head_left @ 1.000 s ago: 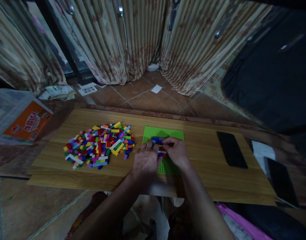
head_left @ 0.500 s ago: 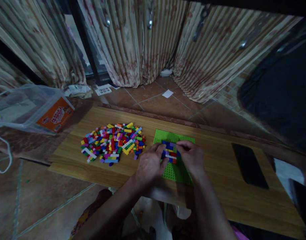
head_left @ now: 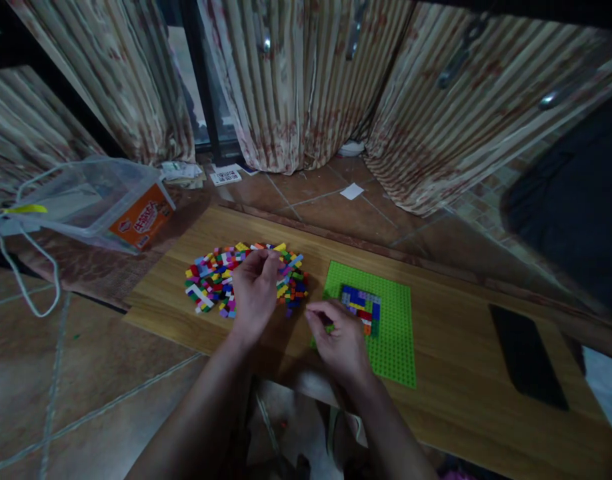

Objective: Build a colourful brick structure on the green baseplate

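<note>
My left hand [head_left: 256,290] hovers over the heap of small coloured building bricks [head_left: 206,273], its thumb and fingers pinched together. Whatever may be in that pinch is too small to make out. My right hand [head_left: 340,339] is above the left edge of the green studded baseplate [head_left: 393,333], fingers curled and tips close to the thumb, pointing left. No held piece can be told there. On the baseplate sits a low build of blue, grey, yellow, red and orange bricks [head_left: 373,300], partly covered by my right hand.
The wooden board [head_left: 441,340] carries everything. A black phone-like slab [head_left: 526,353] lies at its right. A clear plastic bin [head_left: 96,200] with an orange label stands at the left. Curtains [head_left: 306,100] hang behind, and a white paper [head_left: 352,191] lies on the tiled floor.
Both hands have left the brick build and moved left: my left hand to over the heap, my right to the baseplate's left edge. The view has shifted a little left.
</note>
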### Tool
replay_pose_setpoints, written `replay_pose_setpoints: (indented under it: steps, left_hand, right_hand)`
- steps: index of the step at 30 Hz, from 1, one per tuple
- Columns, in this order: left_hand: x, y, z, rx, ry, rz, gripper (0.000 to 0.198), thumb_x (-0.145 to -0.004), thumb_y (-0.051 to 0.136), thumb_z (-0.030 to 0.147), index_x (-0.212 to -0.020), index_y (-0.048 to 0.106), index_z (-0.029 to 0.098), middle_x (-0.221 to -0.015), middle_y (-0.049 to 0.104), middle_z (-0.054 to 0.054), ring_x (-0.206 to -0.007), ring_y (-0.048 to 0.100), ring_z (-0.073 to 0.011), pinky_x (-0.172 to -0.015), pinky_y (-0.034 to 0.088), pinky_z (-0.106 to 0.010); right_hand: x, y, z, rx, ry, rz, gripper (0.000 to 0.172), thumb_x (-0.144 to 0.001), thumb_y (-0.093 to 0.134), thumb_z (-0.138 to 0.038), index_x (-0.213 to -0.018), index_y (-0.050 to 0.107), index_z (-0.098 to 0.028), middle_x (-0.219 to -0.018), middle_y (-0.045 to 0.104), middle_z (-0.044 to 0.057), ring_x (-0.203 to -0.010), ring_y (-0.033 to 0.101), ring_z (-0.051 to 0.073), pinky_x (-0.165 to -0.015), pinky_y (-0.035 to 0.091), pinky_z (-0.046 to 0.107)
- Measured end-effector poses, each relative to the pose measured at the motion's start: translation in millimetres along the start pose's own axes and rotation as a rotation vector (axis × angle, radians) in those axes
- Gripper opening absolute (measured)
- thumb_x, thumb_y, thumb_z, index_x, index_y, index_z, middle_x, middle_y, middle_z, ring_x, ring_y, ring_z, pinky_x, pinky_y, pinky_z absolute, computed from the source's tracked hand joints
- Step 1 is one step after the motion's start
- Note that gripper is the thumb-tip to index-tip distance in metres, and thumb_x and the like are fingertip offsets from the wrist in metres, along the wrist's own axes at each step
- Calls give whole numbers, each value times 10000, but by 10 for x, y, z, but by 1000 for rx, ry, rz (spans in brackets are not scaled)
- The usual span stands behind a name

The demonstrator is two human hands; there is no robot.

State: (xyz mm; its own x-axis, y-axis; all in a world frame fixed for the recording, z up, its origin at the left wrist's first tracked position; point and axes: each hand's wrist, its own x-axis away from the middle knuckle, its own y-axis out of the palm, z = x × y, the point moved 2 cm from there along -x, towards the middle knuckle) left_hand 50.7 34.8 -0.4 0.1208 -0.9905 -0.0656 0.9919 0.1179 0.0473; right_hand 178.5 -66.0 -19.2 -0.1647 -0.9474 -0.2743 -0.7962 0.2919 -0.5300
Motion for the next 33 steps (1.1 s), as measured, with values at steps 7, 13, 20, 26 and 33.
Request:
replay_pose_setpoints:
  steps: [7, 13, 20, 26, 33]
  left_hand:
    - [-13, -66, -33, 14, -46, -37, 207, -801, 643, 366, -773, 642, 161, -667, 626, 16, -586, 545, -93, -572, 426, -197]
    - [-30, -73, -35, 48, -52, -32, 195, -799, 644, 354, -775, 643, 160, -686, 632, 12, -600, 545, -91, -579, 424, -197]
    - [-28, -77, -9, 49, -48, -53, 192, -800, 647, 346, -767, 640, 158, -692, 632, 8, -629, 564, -101, -590, 437, -197]
    - [-5, -57, 24, 32, -87, -60, 195, -786, 654, 351, -759, 638, 159, -699, 636, 9, -654, 588, -111, -602, 460, -201]
    - [10, -19, 30, 3, -86, -76, 154, -775, 650, 320, -787, 657, 167, -718, 658, 3, -672, 612, -127, -609, 471, -211]
  right_hand:
    - [31, 276, 43, 166, 3, -184, 176, -872, 527, -190, -964, 673, -221, -954, 648, 59, -896, 610, 200, -778, 475, 306]
    - [-22, 334, 40, 278, 1, -204, 173, -875, 522, -194, -955, 671, -227, -989, 635, 59, -909, 604, 208, -782, 468, 311]
    - [-38, 363, -11, 332, -4, -212, 152, -884, 529, -195, -940, 667, -222, -985, 633, 60, -899, 603, 209, -773, 471, 313]
    - [-34, 352, -24, 271, 2, -204, 171, -909, 496, -203, -927, 666, -214, -974, 640, 70, -901, 611, 207, -778, 479, 309]
    - [-7, 222, -77, -25, 33, -112, 199, -912, 479, -210, -998, 658, -209, -921, 688, 55, -829, 647, 172, -759, 501, 283]
